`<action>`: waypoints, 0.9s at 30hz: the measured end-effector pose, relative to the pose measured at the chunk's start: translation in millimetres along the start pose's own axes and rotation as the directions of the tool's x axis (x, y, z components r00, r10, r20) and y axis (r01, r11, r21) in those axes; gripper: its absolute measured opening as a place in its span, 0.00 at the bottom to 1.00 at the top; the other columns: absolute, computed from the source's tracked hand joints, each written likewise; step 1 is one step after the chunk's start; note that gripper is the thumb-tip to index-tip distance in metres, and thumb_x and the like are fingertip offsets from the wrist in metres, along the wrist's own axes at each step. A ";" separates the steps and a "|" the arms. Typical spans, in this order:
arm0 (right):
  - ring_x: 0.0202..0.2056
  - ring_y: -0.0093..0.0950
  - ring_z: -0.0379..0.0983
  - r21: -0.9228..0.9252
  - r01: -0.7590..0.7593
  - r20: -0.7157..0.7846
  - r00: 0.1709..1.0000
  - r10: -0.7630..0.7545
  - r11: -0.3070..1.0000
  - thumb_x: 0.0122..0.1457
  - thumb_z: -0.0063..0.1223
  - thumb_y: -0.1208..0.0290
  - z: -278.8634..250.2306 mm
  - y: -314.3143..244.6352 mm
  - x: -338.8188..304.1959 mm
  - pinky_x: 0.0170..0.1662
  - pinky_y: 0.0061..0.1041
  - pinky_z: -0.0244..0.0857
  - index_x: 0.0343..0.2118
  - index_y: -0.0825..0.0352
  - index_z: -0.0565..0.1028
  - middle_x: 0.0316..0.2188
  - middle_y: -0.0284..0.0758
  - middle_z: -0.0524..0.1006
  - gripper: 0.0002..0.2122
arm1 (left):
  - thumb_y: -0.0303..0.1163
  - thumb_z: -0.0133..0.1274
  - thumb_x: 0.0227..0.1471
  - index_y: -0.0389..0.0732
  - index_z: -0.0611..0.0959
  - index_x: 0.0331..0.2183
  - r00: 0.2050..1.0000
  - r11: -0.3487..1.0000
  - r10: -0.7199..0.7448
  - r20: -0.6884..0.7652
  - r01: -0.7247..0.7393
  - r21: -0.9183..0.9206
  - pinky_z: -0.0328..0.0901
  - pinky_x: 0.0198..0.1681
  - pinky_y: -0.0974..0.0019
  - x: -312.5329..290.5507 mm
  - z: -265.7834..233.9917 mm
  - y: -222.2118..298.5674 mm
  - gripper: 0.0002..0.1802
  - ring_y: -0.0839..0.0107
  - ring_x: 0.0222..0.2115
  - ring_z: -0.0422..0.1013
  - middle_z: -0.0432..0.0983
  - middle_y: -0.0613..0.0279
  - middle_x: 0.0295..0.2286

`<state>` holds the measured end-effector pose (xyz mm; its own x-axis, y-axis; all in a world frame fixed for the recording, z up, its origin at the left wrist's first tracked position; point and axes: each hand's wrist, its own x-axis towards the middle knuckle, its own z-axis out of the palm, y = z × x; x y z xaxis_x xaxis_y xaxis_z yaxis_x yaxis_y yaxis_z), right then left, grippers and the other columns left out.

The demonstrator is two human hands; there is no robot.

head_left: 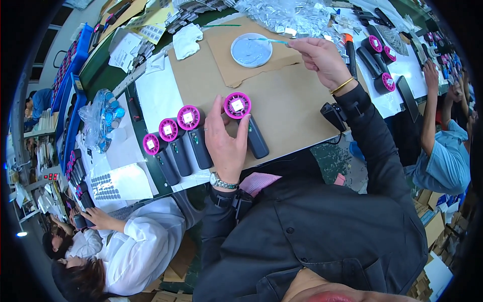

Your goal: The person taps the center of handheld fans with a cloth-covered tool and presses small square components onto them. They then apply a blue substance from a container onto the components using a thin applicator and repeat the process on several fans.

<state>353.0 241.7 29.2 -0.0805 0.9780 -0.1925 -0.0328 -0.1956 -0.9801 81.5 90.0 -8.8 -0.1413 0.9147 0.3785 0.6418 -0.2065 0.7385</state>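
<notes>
My left hand (226,143) has its fingers and thumb around a dark grey handheld device with a round magenta head (237,105). A white square sits in the middle of that head, and the dark handle (258,141) points toward me. In my right hand (322,59), a thin light-blue stick (269,40) is pinched between thumb and fingers. Its far end reaches over a shallow white dish (251,63) of pale bluish paste. Left of my left hand stand 3 similar devices with magenta heads (168,130), side by side.
Brown cardboard (287,100) covers the table before me. A heap of silvery packets (287,15) lies at the back, beside a white cloth (187,41). More magenta-headed devices (385,82) and an orange-tipped black tool (349,50) are at right. Co-workers sit on both sides, one in white (146,241).
</notes>
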 end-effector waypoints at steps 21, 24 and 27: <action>0.22 0.25 0.68 -0.392 0.910 0.683 0.190 -0.706 -0.134 0.43 0.70 0.82 31.2 15.9 -95.3 0.22 0.27 0.59 0.45 0.71 0.86 0.24 0.30 0.70 0.21 | 0.27 0.71 0.56 0.34 0.72 0.67 0.999 0.996 0.034 -0.021 -0.035 -0.077 0.73 0.56 0.52 -0.8 -4.1 -2.6 0.41 0.49 0.54 0.75 0.78 0.45 0.56; 0.23 0.24 0.67 -0.381 0.905 0.712 0.159 -0.684 -0.187 0.42 0.69 0.81 32.0 19.8 -94.1 0.22 0.27 0.59 0.46 0.71 0.86 0.24 0.29 0.69 0.22 | 0.27 0.71 0.56 0.34 0.71 0.67 1.000 0.996 0.021 -0.006 -0.021 -0.086 0.73 0.57 0.52 -1.4 -5.0 -2.6 0.42 0.50 0.55 0.75 0.78 0.45 0.57; 0.23 0.23 0.67 -0.378 0.896 0.739 0.142 -0.659 -0.231 0.42 0.68 0.80 33.9 21.0 -93.7 0.22 0.27 0.60 0.46 0.71 0.87 0.25 0.28 0.68 0.23 | 0.27 0.71 0.56 0.34 0.71 0.68 1.000 0.997 0.018 0.001 -0.018 -0.079 0.73 0.57 0.52 -0.3 -6.1 -3.4 0.42 0.50 0.56 0.75 0.79 0.46 0.57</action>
<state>326.1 143.5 28.3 -0.7259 0.2137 0.6538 0.3120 0.9494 0.0360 74.8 88.3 -8.0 -0.1291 0.9112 0.3913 0.5824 -0.2497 0.7736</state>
